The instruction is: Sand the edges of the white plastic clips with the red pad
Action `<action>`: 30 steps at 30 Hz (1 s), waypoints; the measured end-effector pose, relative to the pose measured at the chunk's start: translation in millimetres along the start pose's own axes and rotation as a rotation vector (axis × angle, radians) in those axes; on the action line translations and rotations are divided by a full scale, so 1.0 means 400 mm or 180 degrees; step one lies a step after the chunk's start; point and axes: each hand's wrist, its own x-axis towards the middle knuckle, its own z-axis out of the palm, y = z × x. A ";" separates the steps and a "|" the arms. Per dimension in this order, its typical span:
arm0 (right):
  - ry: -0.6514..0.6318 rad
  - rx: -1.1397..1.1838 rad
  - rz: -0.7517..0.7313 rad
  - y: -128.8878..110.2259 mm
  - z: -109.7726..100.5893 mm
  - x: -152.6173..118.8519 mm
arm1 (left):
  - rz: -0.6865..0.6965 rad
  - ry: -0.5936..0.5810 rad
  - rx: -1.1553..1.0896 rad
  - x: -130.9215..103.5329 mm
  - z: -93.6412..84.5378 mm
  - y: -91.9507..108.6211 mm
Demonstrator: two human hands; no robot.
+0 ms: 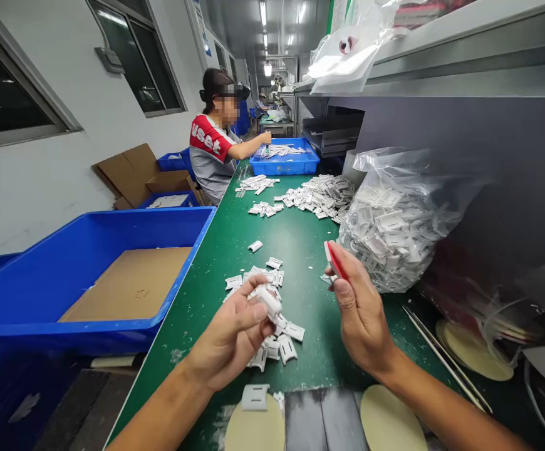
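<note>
My left hand (228, 338) pinches a small white plastic part (269, 302) between thumb and fingers, above a loose pile of similar white parts (287, 349) on the green bench. To its right, my right hand (364, 319) is closed on a thin flat piece with a red face and a white edge (335, 260), held upright; its exact kind is unclear. The two hands are apart. Nearest to me, a single white part (255, 397) rests on a pale yellow round disc (256, 429). Beside that disc lies a dark grey plate (324, 419).
A clear bag of white parts (385, 232) stands at right, near metal rods (446, 357). More parts (324, 195) lie farther back. A large blue bin (178, 294) flanks the bench. Beyond, a co-worker (213, 147) reaches over a blue tray (284, 166). A shelf (470, 69) overhangs the right.
</note>
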 end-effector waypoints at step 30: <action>-0.0155 -0.0656 -0.1524 0.011 -0.016 0.002 | -0.0310 0.0187 0.0540 -0.003 0.001 -0.034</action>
